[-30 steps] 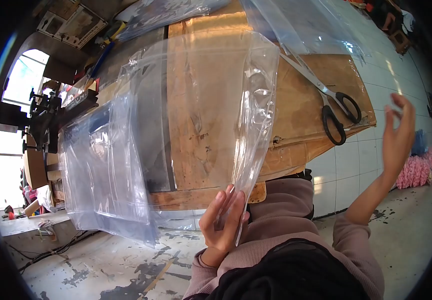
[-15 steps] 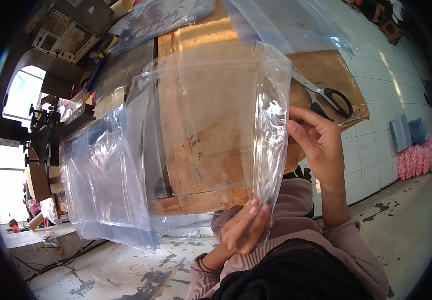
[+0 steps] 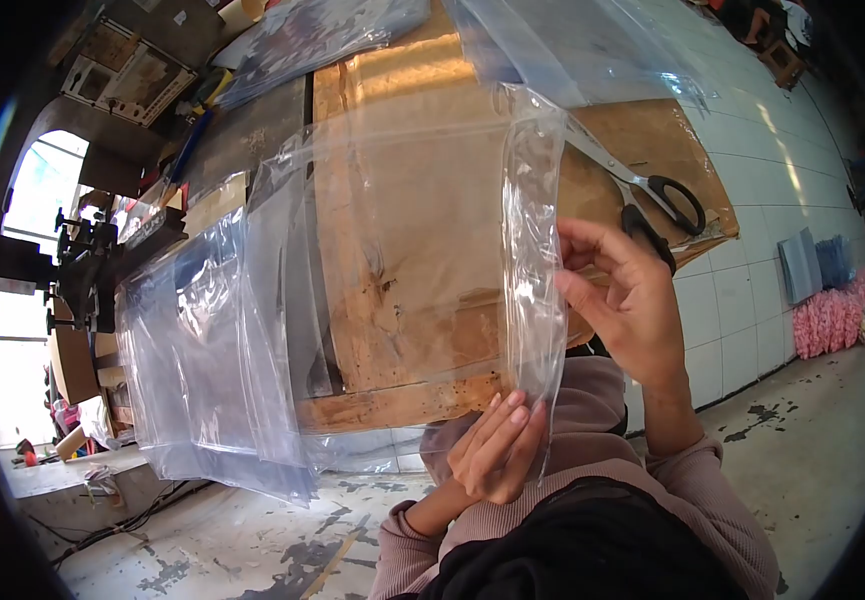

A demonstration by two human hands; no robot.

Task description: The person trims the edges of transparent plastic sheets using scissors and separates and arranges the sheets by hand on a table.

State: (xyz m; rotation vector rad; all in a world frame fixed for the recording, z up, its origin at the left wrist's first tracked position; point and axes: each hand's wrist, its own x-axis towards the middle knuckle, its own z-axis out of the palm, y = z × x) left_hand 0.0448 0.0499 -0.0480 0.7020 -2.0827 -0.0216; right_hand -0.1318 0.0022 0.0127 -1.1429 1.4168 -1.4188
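A large clear plastic sheet [image 3: 412, 230] spreads over the wooden table [image 3: 382, 410], its right edge folded into a shiny, creased strip. Near the bottom of that strip, my left hand [image 3: 497, 447] is closed, fingers pressed together on the plastic. Higher up, my right hand [image 3: 630, 305] pinches the strip's outer edge between thumb and fingers; the exact contact is partly hidden. Just beyond my right hand lie scissors [image 3: 674, 205] with black handles, blades partly under the plastic. More clear plastic [image 3: 207, 350] hangs over the table's left side, continuous with or overlapping the sheet; I cannot tell which.
Stacked clear plastic sheets [image 3: 332, 30] lie at the table's far side, with another pile [image 3: 572, 50] to the right. A black machine fixture [image 3: 87, 270] stands at the left. Pink bundles [image 3: 837, 315] sit on the floor by the tiled wall [image 3: 742, 290].
The folded right strip has shifted slightly left and lies flatter. My right hand has moved a little left and down with the edge; my left hand has barely moved.
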